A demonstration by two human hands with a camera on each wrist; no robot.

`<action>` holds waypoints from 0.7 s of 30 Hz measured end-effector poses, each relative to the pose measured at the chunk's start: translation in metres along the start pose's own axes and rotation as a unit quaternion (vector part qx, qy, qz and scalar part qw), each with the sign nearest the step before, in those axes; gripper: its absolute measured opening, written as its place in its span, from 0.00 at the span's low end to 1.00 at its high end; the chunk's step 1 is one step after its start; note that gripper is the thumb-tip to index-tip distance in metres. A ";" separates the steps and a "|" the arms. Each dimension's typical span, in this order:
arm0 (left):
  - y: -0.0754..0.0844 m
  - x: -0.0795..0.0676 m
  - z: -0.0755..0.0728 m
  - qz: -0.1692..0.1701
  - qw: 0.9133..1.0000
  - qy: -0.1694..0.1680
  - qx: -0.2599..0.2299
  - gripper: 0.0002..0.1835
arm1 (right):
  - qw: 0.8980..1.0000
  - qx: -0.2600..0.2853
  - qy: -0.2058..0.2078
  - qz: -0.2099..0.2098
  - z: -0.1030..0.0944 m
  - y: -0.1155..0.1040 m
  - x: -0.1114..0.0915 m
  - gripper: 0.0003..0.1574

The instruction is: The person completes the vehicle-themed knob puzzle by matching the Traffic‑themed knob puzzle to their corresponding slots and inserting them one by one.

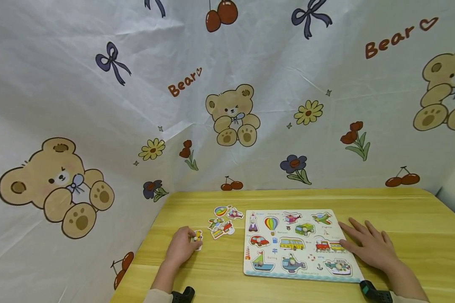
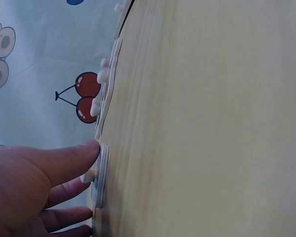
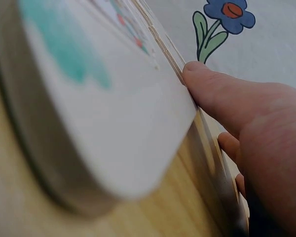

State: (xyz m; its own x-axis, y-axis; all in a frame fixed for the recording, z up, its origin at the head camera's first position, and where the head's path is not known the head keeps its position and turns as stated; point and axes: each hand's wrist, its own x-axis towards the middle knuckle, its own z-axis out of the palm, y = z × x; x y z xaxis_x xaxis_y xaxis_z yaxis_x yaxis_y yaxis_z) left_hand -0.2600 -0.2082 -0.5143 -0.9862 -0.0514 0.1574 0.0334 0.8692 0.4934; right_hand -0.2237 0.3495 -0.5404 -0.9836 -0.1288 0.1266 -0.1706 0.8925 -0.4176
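Note:
At the table's left, my left hand (image 1: 181, 245) is over a small knobbed puzzle piece (image 1: 199, 240). The left wrist view shows this piece (image 2: 101, 180) lying close on the table, its pale knob between my thumb and fingers, thumb tip right at one edge. My right hand (image 1: 371, 244) rests with spread fingers at the right edge of a wooden vehicle puzzle board (image 1: 273, 274). In the right wrist view, the right thumb (image 3: 212, 89) touches the edge of the board (image 3: 138, 143). Printed vehicle pictures cover the board.
Several loose puzzle pieces, including a balloon piece (image 1: 220, 211), a helicopter piece (image 1: 235, 213) and a train piece (image 1: 221, 230), lie left of the board. Behind the wooden table (image 1: 288, 290) hangs a white cloth (image 1: 273, 54) printed with bears and flowers.

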 end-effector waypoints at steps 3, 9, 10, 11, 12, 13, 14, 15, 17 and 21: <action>0.000 0.001 -0.001 0.005 1.000 -0.005 -0.010 0.13 | 1.000 0.000 0.002 0.001 0.000 0.000 -0.001 0.44; 0.000 0.002 -0.003 0.009 1.000 -0.002 -0.004 0.09 | 1.000 -0.001 0.003 0.003 -0.001 -0.001 -0.001 0.44; 0.000 0.002 -0.004 0.008 1.000 -0.001 -0.007 0.09 | 1.000 -0.002 0.003 0.004 -0.001 -0.001 -0.001 0.44; 0.000 0.002 -0.005 0.009 1.000 0.000 -0.010 0.08 | 1.000 -0.002 0.003 0.005 -0.001 -0.001 -0.001 0.44; 0.000 0.003 -0.006 0.007 1.000 0.002 -0.012 0.08 | 1.000 -0.002 0.003 0.005 -0.001 -0.002 -0.002 0.44; 0.001 0.003 -0.006 0.004 1.000 0.002 -0.015 0.07 | 1.000 -0.002 0.003 0.005 -0.001 -0.002 -0.002 0.44; 0.002 0.003 -0.007 0.002 1.000 0.004 -0.018 0.07 | 1.000 -0.003 0.004 0.005 -0.001 -0.002 -0.002 0.44; 0.003 0.004 -0.007 0.000 1.000 0.005 -0.022 0.07 | 1.000 -0.003 0.004 0.005 -0.001 -0.002 -0.002 0.44; 0.006 0.004 -0.008 0.001 1.000 0.010 -0.024 0.07 | 1.000 -0.003 0.005 0.003 -0.002 -0.002 -0.002 0.44; 0.013 0.004 -0.007 0.007 0.999 0.023 -0.034 0.05 | 1.000 0.000 0.005 -0.001 -0.001 -0.002 -0.002 0.43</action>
State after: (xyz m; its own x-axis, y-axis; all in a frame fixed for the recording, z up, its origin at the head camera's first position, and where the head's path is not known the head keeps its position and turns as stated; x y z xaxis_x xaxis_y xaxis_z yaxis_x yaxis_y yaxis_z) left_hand -0.2626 -0.2002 -0.5010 -0.9769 -0.0631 0.2040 0.0603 0.8349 0.5471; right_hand -0.2217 0.3481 -0.5390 -0.9826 -0.1257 0.1369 -0.1723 0.8926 -0.4166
